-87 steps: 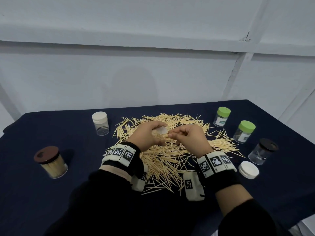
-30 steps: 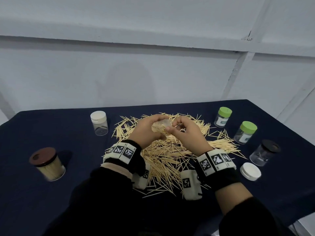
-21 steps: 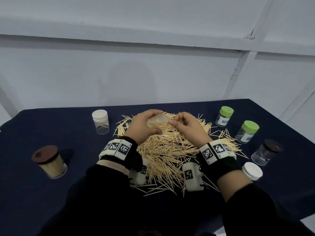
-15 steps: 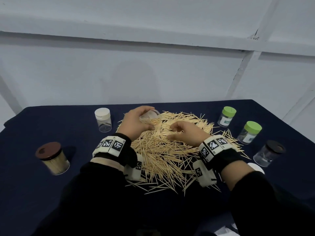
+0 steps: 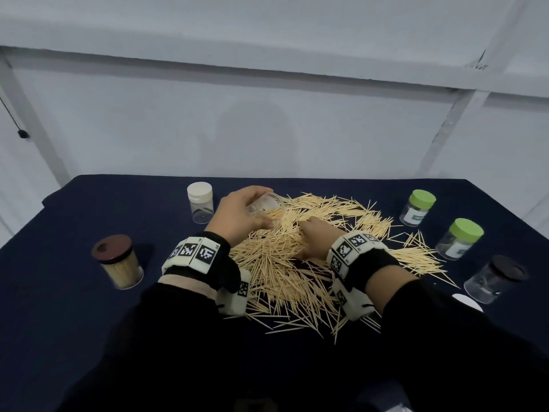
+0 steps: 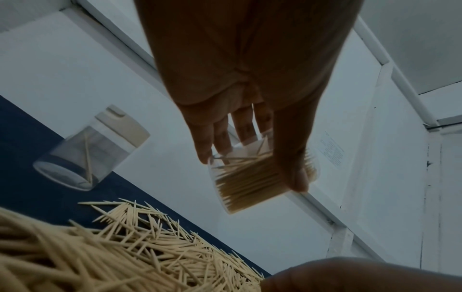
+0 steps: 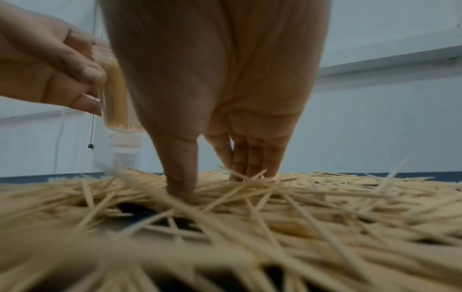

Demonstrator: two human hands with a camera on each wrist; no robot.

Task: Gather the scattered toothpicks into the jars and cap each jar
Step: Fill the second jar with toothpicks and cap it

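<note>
A wide pile of toothpicks (image 5: 282, 263) lies on the dark blue tablecloth (image 5: 59, 227). My left hand (image 5: 246, 215) grips a small clear uncapped jar (image 5: 264, 208) just above the pile's far left edge. The jar is tilted with its mouth toward the right. In the left wrist view the jar (image 6: 252, 183) is partly filled with toothpicks, held between thumb and fingers. My right hand (image 5: 312, 233) is down on the pile's middle. In the right wrist view its thumb (image 7: 180, 189) and fingertips (image 7: 250, 170) press into the toothpicks (image 7: 300, 217) with a gap between them.
A white-capped jar (image 5: 200, 202) stands at the far left and a brown-capped jar full of toothpicks (image 5: 117, 261) at the near left. On the right stand two green-capped jars (image 5: 417, 208) (image 5: 460, 239) and a black-capped jar (image 5: 494, 279). A white lid (image 5: 466, 301) peeks from behind my right sleeve.
Both hands were together at the jar above the pile. My right hand has dropped onto the toothpicks, and my left hand has carried the jar a little left and tilted it.
</note>
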